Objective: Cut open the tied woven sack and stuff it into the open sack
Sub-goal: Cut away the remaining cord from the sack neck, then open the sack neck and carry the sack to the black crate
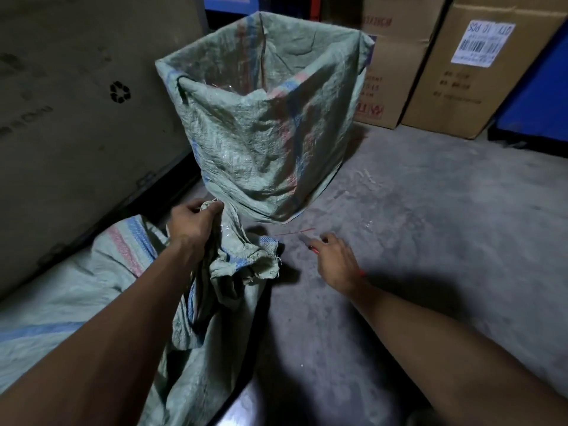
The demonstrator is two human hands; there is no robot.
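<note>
Woven green plastic, striped blue and pink: the tied sack (101, 290) lies slumped on the concrete floor (415, 241), its long axis running from the left edge in towards the middle, neck pointing at the open sack (264, 124) standing just beyond. The left hand (193, 224) grips the bunched neck and is the nearer one. The right hand (336, 259) holds a small red-handled cutter (309, 242), blurred, just beside the neck on its right, blade aimed forward. I'd judge the cut comes at the tie.

Recycling symbol on left carton (120, 91), barcode label (480, 44) on right carton
</note>
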